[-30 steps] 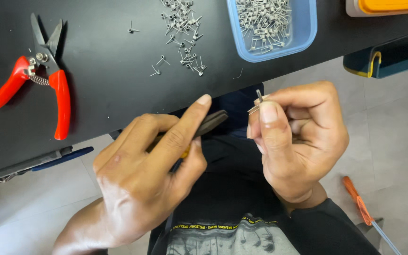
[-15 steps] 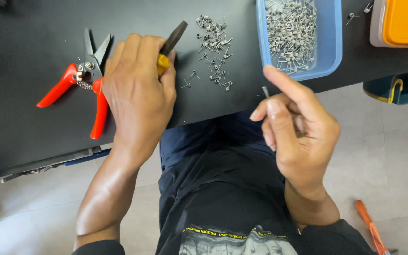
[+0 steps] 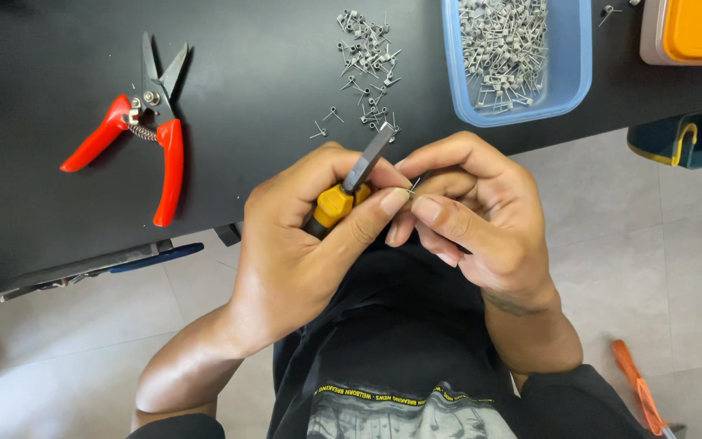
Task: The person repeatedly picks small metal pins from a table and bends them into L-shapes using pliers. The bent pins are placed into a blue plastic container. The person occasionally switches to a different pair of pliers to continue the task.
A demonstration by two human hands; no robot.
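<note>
The left hand (image 3: 302, 236) grips the yellow-handled tool (image 3: 349, 189); right hand (image 3: 473, 215) fingers pinch a small wire pin (image 3: 413, 185). Light, springy, easily dropped: hold mid-shank.

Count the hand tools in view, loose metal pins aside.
3: red-handled snips on the black table, a yellow-handled tool in the left hand, an orange-handled tool on the floor, partly cut off. Others may be out of frame.
</note>
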